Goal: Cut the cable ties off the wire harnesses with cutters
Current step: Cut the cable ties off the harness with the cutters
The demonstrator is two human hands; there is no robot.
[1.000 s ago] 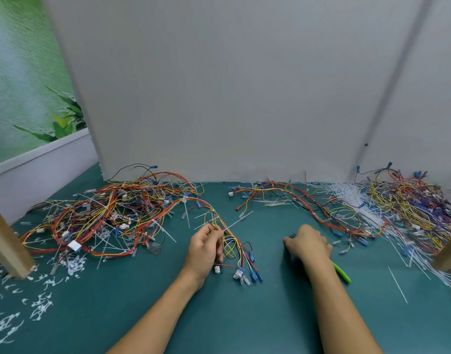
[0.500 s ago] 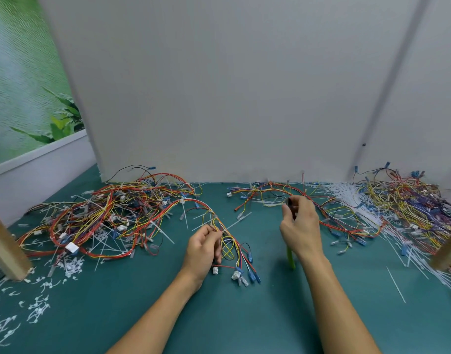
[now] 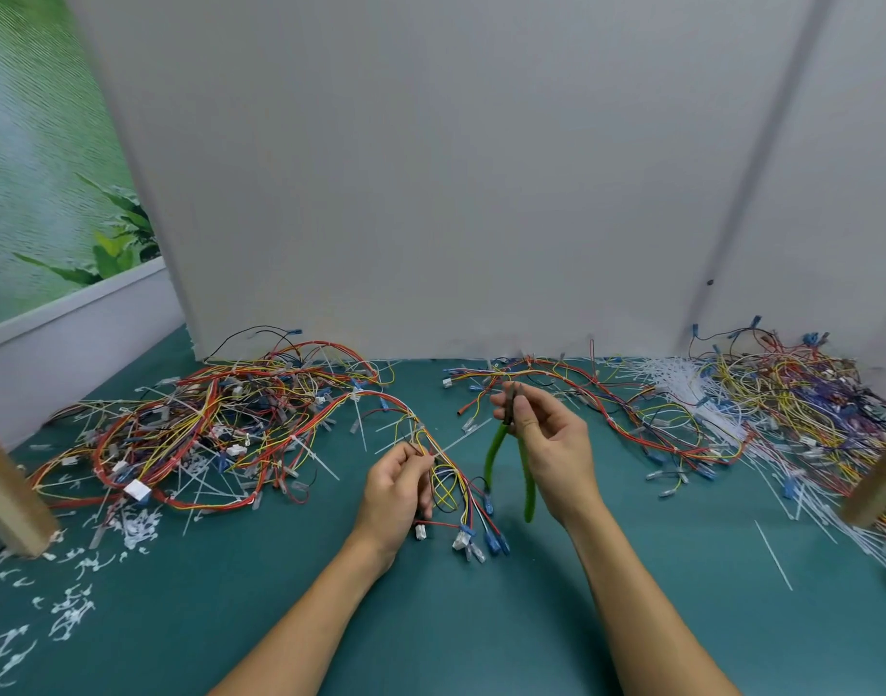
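The left hand (image 3: 393, 489) is pinching a harness (image 3: 448, 489), its fingers (image 3: 417, 458) curling tightly round the bundle where the wires are arching highest. From those fingers the harness is running away to the left into a big pile (image 3: 205, 419), and on the near side it is drooping in loose loops down to the desk (image 3: 481, 625), ending just right of the wrist in small white plastic plugs and blue sleeved terminals. Its wires are thin and glossy: yellow, red, blue and black. The right hand (image 3: 554, 457) is holding the cutters (image 3: 529, 487) up off the desk, just right of the harness and not touching it. Thumb and forefinger are gripping the dark metal head, which is pointing up and away past the fingertips, while the other fingers are lying loosely open behind. The two slim green handles, smooth and slightly curved, are hanging spread apart below the fingers toward the desk. Beyond the right fingers a second harness (image 3: 606, 399) of red and yellow wires is sprawling across the matt teal surface, and farther right a tangled heap (image 3: 792, 394) is mixing with straight white ties (image 3: 682, 381). Well left of the left fingers, curly white scraps (image 3: 69, 607) are littering the desk beside a wooden post (image 3: 4, 494). A plain grey panel (image 3: 431, 168) is standing behind everything.
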